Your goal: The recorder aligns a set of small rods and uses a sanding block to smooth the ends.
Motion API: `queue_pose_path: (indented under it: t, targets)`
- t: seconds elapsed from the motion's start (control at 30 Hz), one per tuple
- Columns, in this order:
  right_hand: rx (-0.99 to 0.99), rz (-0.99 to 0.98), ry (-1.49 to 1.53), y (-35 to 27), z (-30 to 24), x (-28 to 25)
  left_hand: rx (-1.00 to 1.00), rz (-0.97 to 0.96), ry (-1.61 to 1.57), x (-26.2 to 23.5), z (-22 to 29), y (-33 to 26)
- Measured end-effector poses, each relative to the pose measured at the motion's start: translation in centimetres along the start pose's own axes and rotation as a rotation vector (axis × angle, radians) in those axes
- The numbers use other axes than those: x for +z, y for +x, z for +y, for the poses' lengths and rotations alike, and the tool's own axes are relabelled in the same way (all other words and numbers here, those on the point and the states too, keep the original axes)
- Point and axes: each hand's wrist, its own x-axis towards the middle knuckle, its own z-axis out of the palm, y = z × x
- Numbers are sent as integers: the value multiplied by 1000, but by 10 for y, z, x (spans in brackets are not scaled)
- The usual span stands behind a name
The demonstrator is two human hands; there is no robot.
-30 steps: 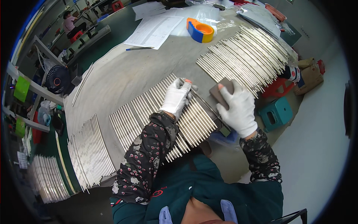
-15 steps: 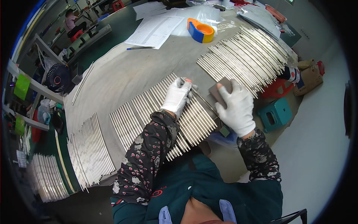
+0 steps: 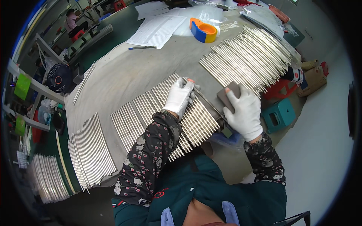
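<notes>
Grey tabletop (image 3: 124, 79), slim silvery rods (image 3: 200, 124), left hand (image 3: 178, 97) pinching darker rod (image 3: 206, 100), right hand (image 3: 245, 113) gripping brown block (image 3: 224, 98)

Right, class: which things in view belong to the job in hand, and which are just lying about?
Apparently in the job:
metal rod, in the left hand
grey-brown block, in the right hand
rods laid beneath the left hand

Apparently just lying about:
tape dispenser
pen
printed sheet
</notes>
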Motion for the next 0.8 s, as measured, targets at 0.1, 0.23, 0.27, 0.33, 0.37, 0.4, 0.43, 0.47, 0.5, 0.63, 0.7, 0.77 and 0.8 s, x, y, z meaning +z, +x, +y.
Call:
queue_pose_path:
  t: [0.1, 0.23, 0.27, 0.33, 0.37, 0.4, 0.43, 0.47, 0.5, 0.63, 0.7, 0.77, 0.8]
  targets:
    - [-144, 63, 107, -8, -6, -3, -1, -7, -11, 1, -1, -1]
    - [-2, 7, -52, -5, 4, 1, 11, -8, -16, -2, -1, -1]
    - [-4, 34, -45, -4, 8, 0, 39, -59, -52, -4, -4, -2]
    - [-4, 65, -38, -1, 9, 1, 58, -127, -131, -7, -6, -2]
    - [-19, 87, 27, 2, 6, 1, 62, -127, -128, -10, -8, 1]
    - [-34, 106, 92, 4, 3, 1, 69, -138, -139, -13, -10, 3]
    - [-34, 109, 93, 5, 0, 2, 76, -148, -150, -16, -13, 5]
    - [-31, 101, 129, 7, -2, 3, 91, -158, -151, -18, -15, 6]
    - [-29, 91, 167, 9, -4, 5, 90, -157, -148, -17, -16, 6]
    - [-29, 118, 172, 16, -11, 8, 164, -110, -160, -16, -20, 8]
    - [-45, 119, 210, 18, -19, 6, 179, -115, -162, -13, -19, 6]
    - [-147, 157, 279, 17, -26, 8, 119, -40, -174, -8, -14, 2]
    - [-191, 143, 275, 18, -27, 12, 119, -37, -173, -8, -13, 2]
